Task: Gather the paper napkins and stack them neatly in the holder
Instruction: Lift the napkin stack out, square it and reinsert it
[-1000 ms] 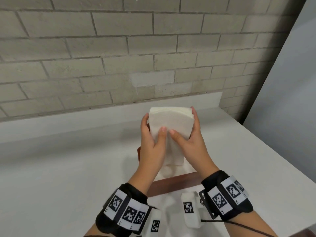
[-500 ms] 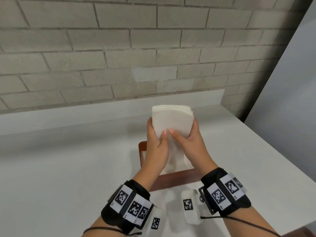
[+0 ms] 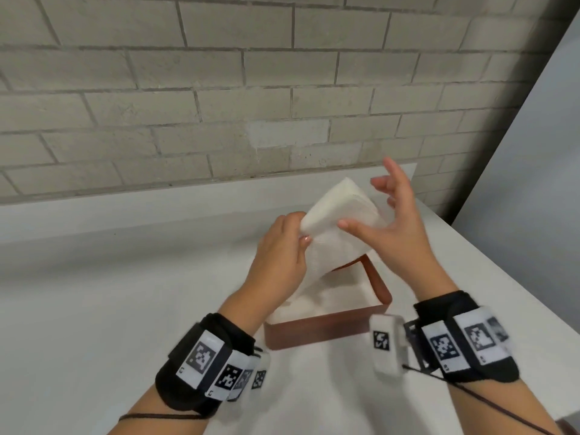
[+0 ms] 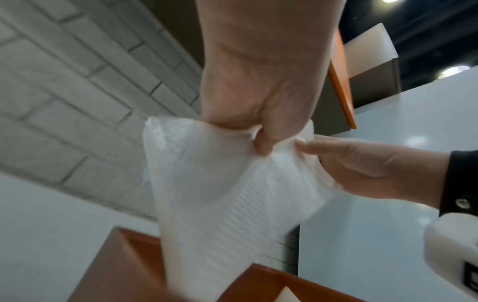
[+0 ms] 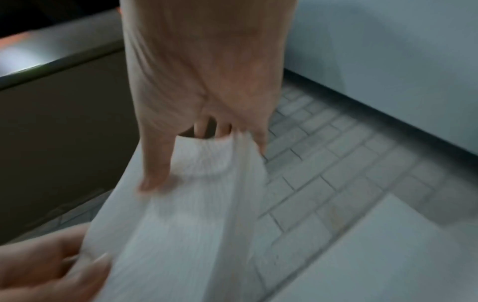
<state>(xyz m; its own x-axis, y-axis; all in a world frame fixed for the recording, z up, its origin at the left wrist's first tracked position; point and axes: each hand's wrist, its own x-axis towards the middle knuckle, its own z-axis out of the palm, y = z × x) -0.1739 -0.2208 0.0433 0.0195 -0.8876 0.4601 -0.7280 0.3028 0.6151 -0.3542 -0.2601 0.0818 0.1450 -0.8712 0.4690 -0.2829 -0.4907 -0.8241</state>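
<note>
A thick stack of white paper napkins (image 3: 335,215) hangs tilted above the brown wooden holder (image 3: 326,329), its lower corner dipping into the holder. My left hand (image 3: 298,232) grips the stack's left corner between thumb and fingers. My right hand (image 3: 361,204) is spread open at the stack's right side, its thumb lying on the front face and its fingers apart from the paper. In the left wrist view the left hand (image 4: 261,134) pinches the napkins (image 4: 220,194) over the holder (image 4: 116,265). In the blurred right wrist view the right thumb lies on the napkins (image 5: 194,204).
The holder stands on a white table (image 3: 110,309) against a grey brick wall (image 3: 219,105). A pale panel (image 3: 533,199) stands at the right, past the table's edge. White napkins (image 3: 332,296) lie inside the holder.
Both hands held the stack upright before. Now it is tilted over to the right, the right hand has let go and spread its fingers, and the left hand alone grips it.
</note>
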